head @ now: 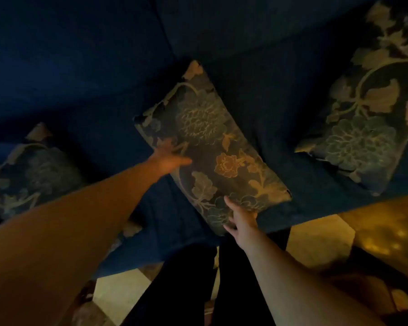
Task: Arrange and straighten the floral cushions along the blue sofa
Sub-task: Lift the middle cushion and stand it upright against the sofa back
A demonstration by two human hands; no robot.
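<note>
A floral cushion (212, 147) lies tilted on the seat of the blue sofa (80, 67), its long side running from upper left to lower right. My left hand (169, 156) rests on the cushion's left edge with fingers spread. My right hand (239, 217) grips the cushion's near bottom corner, thumb on top. A second floral cushion (31, 175) lies at the left, partly behind my left forearm. A third floral cushion (368, 109) leans at the right end of the seat.
The scene is dim. My dark trouser legs (181, 290) stand against the sofa's front edge. Tiled floor (320, 243) shows below and to the right, with a dark shape (375, 285) at the lower right.
</note>
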